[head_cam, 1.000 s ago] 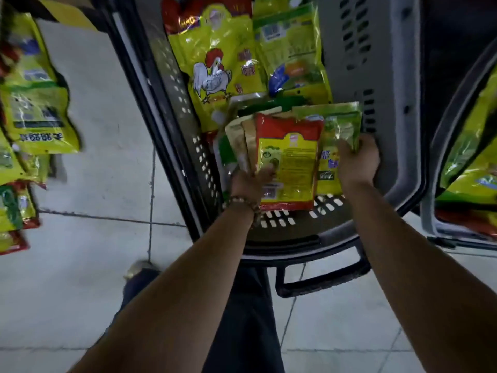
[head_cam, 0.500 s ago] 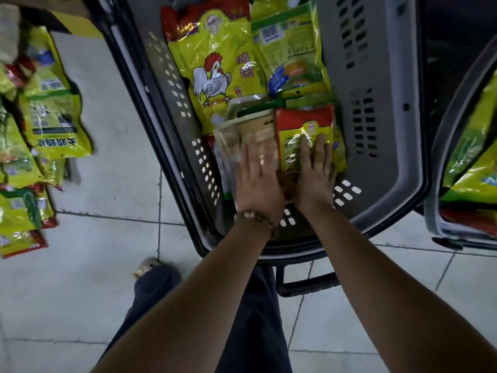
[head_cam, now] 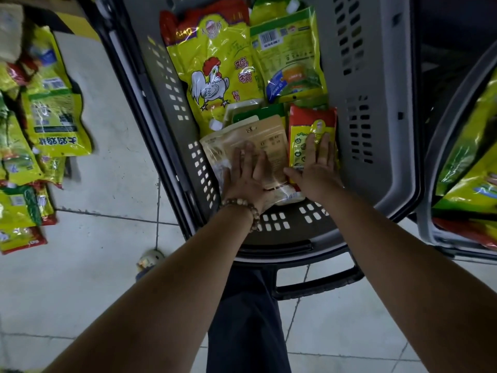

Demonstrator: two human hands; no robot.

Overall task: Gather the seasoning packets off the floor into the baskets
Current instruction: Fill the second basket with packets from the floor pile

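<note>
partway: floor pile remains
my left hand and right hand lie flat, fingers straight, on packets in the basket at 12 o'clock; the floor pile waits at 9 o'clock.

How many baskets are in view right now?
2. One grey basket lies in the middle, with packets inside. The other basket is at the right edge, cut off by the frame. More may lie out of view.
</note>
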